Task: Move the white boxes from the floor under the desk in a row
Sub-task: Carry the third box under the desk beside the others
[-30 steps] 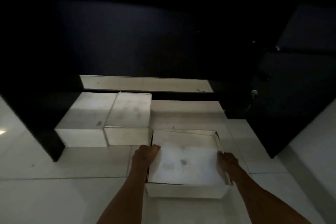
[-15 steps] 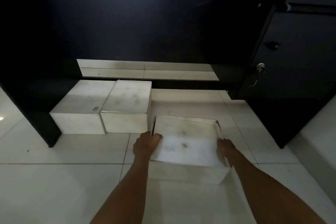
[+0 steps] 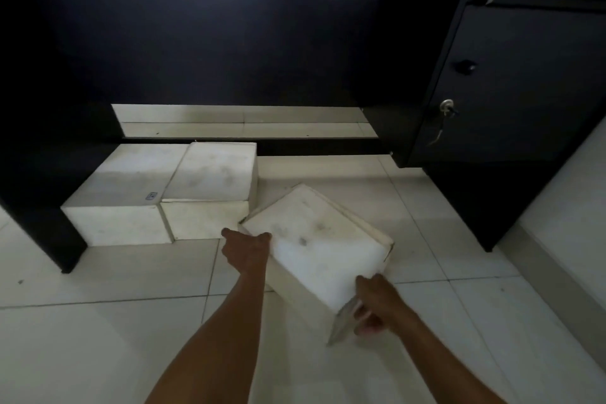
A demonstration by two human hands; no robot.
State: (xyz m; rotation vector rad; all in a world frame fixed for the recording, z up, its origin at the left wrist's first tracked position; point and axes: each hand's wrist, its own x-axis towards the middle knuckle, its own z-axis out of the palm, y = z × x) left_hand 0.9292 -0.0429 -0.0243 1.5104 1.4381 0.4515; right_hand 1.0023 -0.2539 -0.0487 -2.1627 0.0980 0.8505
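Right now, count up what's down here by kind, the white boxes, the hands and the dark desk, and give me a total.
White boxes: 3, the left box, the middle box, the held box
Hands: 2, left hand, right hand
Dark desk: 1
Total: 6

White boxes [image 3: 210,170] with grey smudges, pale cream floor tiles [image 3: 82,348], black desk [image 3: 196,26], silver lock [image 3: 446,105].

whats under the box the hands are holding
The held box is turned at an angle, with pale floor tiles showing around it. The left hand and right hand grip opposite corners. Whether it rests on the floor or is lifted is hidden by the box itself.
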